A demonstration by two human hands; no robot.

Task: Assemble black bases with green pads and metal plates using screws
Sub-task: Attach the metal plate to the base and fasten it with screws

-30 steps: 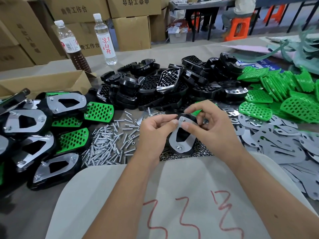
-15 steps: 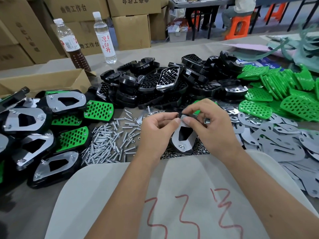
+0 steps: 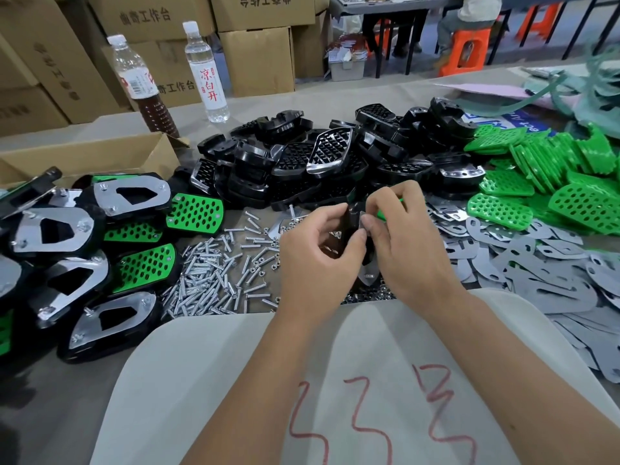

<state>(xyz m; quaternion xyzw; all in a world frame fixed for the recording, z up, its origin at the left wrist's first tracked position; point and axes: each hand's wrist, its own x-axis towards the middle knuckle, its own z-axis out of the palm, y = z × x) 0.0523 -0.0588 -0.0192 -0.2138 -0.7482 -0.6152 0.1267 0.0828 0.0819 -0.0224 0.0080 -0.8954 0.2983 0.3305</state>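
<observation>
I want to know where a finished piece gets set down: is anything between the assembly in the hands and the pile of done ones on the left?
Yes. The loose screws lie on the table between the held assembly, gripped by left hand and right hand, and the finished pile. Lifted over them, nothing blocks.

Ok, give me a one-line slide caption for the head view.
Both hands, left and right, grip a black base with metal plate above loose silver screws.

Both hands (image 3: 365,250) around a half-built black base (image 3: 357,229), above scattered screws (image 3: 214,273)
</observation>
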